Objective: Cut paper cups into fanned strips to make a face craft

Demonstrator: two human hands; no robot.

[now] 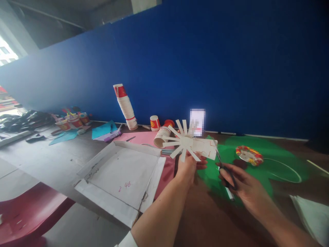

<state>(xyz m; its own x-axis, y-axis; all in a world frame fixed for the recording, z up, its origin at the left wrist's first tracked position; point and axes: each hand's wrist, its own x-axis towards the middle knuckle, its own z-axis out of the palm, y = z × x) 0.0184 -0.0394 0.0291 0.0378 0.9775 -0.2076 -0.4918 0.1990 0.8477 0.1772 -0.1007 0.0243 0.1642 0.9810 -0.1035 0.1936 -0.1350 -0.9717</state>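
Note:
My left hand [189,167] grips a cut paper cup [186,142] from beneath. Narrow white strips fan out around its round base, and a wider white panel with red marks [209,149] sticks out to the right. In my right hand [239,181] are scissors [228,175] with dark handles. Their blades point up and reach the right end of the wide panel; whether they are parted I cannot tell. Behind the strips, a stack of paper cups [162,136] lies on its side. A small white stick [229,193] shows below the scissors.
A shallow white box [120,178] sits on the left. A tall leaning cup stack [125,108] and an upturned red-and-white cup [154,123] stand by the blue partition [205,61]. Green sheet [277,151] and a red-yellow beaded ring [249,155] lie right. White sheets [312,216] rest lower right.

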